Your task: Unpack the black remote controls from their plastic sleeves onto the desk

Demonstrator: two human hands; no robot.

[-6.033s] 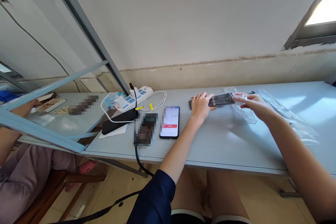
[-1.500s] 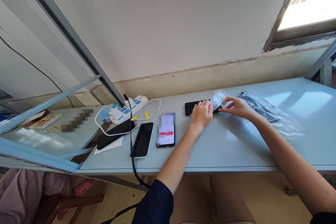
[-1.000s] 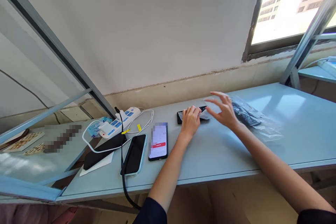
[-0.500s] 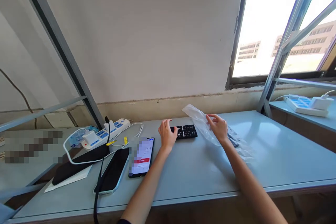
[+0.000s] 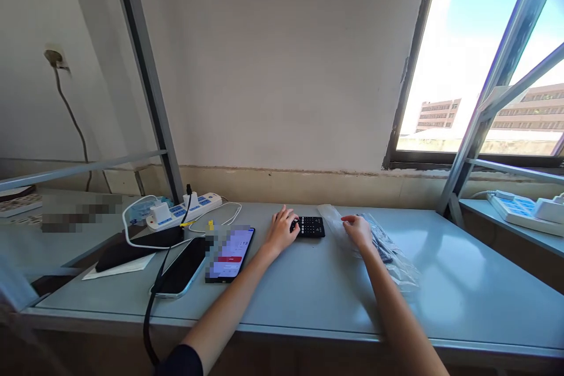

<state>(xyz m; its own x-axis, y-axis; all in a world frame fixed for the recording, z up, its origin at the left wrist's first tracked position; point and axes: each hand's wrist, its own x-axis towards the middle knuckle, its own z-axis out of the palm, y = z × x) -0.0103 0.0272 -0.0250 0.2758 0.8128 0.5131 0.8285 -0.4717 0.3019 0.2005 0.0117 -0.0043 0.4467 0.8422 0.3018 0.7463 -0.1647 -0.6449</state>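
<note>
While the left hand lies loose-fingered, unclenched, over the left end of the remote, which sits flat on the tabletop, the right hand curls onto a clear bag just beside it. Whether that grip pinches the film I cannot tell. Keeping the remote pinned still and the bag's edge taut looks wise to me. Half a second ago the bag was held up off the tabletop; now it lies low.
</note>
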